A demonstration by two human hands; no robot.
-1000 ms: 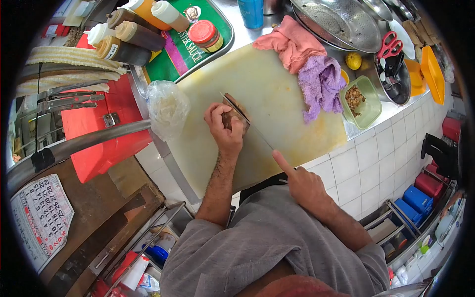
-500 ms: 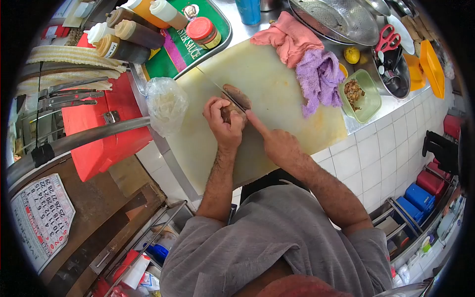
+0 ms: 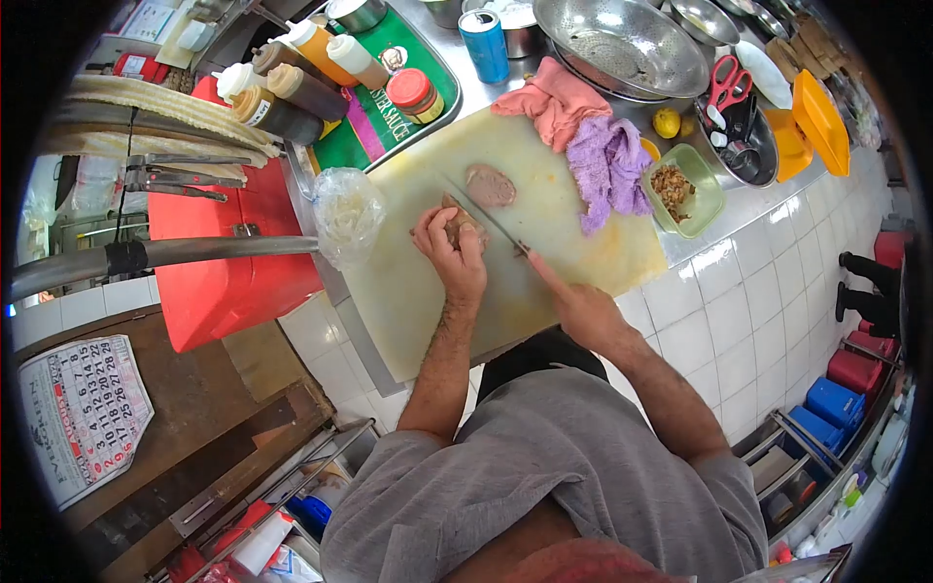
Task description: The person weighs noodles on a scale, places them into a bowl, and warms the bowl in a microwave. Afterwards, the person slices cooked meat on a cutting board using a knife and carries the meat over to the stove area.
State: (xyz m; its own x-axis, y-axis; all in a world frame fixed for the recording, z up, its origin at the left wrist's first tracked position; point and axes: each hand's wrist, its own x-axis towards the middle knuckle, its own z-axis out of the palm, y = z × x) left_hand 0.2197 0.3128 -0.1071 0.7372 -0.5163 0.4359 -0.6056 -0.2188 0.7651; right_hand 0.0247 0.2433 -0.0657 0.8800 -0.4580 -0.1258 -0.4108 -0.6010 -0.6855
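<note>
My left hand is closed over a brown chunk of what looks like cooked meat on the pale cutting board. In my right hand is a knife, its handle mostly hidden by the fingers and the index finger stretched along it. The long thin blade lies slantwise by the cut face of the chunk. Just beyond the blade, an oval meat slice rests flat on the board. A knotted clear plastic bag sits at the board's left edge.
Beyond the board are a pink cloth, a purple cloth and a green tub with brown bits. A green tray carries a red-lidded jar; several sauce bottles stand nearby. A blue can is behind.
The slice, earlier leaning beside the blade, now lies flat and apart from the chunk. My right hand and the knife have shifted right and toward me; the camera view has also moved.
</note>
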